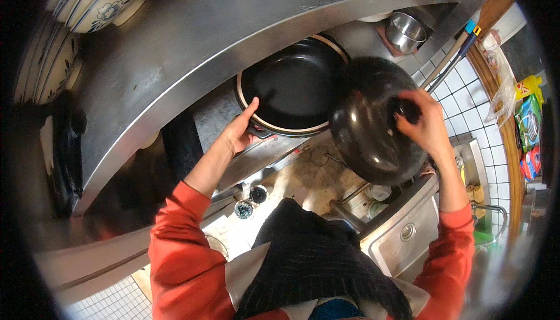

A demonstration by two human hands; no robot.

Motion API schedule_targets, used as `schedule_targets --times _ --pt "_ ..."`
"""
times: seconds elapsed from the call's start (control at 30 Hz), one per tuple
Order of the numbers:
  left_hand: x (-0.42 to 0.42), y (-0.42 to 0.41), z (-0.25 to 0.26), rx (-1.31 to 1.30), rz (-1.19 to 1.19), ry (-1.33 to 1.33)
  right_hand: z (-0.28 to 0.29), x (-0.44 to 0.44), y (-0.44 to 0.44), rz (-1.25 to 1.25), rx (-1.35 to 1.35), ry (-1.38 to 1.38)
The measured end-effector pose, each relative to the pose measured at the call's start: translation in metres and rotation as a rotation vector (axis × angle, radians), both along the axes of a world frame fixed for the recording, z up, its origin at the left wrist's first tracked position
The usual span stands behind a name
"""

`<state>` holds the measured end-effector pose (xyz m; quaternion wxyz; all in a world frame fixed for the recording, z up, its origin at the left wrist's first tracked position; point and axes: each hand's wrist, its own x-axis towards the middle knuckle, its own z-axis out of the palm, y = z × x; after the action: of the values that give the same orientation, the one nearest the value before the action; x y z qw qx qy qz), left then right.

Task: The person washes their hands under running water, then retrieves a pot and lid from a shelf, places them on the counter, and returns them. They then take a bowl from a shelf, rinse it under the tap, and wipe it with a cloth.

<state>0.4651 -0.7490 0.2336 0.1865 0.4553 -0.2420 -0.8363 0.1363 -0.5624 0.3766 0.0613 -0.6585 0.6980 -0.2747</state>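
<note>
A round black pot with a pale unglazed rim sits on a steel counter, partly under a raised steel shelf. Its visible inside is dark, with no food to be seen. My left hand grips the pot's near-left side by its handle, thumb up along the rim. In my right hand is the knob of a glossy black domed lid. The lid is tilted and slightly blurred, off to the right of the pot, and overlaps the pot's right edge in this view.
The steel shelf spans above the counter, with stacked patterned bowls at its left. A small steel pot stands at the back right. A sink lies lower right, below white wall tiles. Jars stand below the counter.
</note>
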Motion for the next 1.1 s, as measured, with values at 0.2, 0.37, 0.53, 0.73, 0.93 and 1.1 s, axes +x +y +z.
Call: schedule_targets --times 0.2,0.37,0.53,0.73,0.93,1.1 --pt "0.011 0.029 0.004 -0.159 0.076 -0.058 -0.017 0.026 -0.099 0.285 -0.154 0.091" --pt "0.009 0.047 -0.013 -0.389 0.207 -0.119 -0.034 0.058 -0.154 0.366 -0.142 0.092" --pt "0.006 0.053 -0.018 -0.393 0.265 -0.105 -0.036 0.081 -0.172 0.356 -0.003 0.061" --pt "0.007 0.053 -0.022 -0.386 0.271 -0.094 -0.057 0.084 -0.192 0.388 -0.072 0.111" --pt "0.003 0.056 -0.019 -0.381 0.311 -0.056 -0.067 0.083 -0.196 0.355 -0.086 0.121" --pt "0.003 0.056 -0.018 -0.369 0.331 -0.018 -0.068 0.085 -0.199 0.32 -0.01 0.145"
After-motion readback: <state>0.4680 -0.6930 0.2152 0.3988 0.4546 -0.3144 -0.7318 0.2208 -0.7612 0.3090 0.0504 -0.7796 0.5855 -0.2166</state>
